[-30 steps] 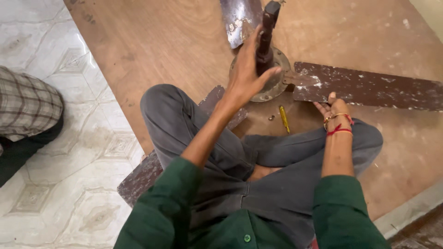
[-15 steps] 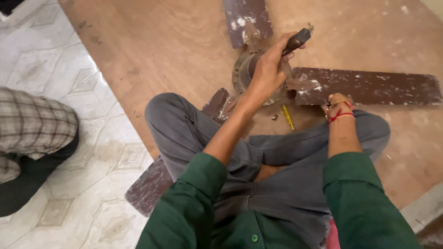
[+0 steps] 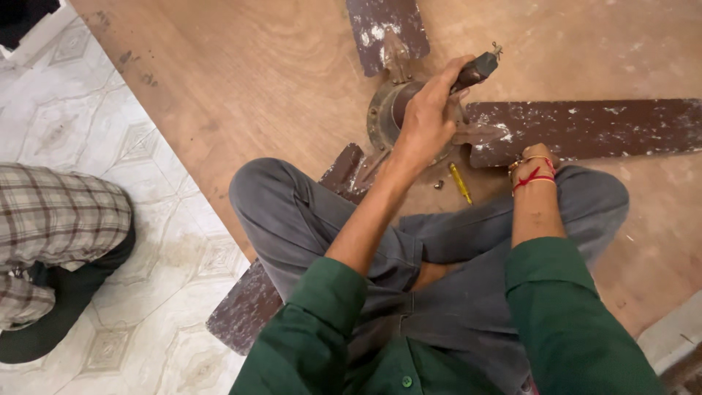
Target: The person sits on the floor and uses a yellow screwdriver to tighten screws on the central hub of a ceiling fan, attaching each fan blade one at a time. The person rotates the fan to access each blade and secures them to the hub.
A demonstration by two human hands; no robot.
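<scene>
left hand [image 3: 428,121] grip holds the fan's dark rod [image 3: 475,71]; right hand [image 3: 534,157] grip cannot tell.

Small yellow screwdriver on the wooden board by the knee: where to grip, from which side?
Grip the slim yellow screwdriver mid-shaft, from above, fingers pinching across its width. It lies flat on the wooden board, angled, close to the knee, so a top pinch looks least obstructed.

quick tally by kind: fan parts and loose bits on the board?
Fan blades: 3
Motor hub: 1
Dark rod held in the left hand: 1
Yellow screwdriver: 1
Small loose screw: 1
Total: 7
</scene>
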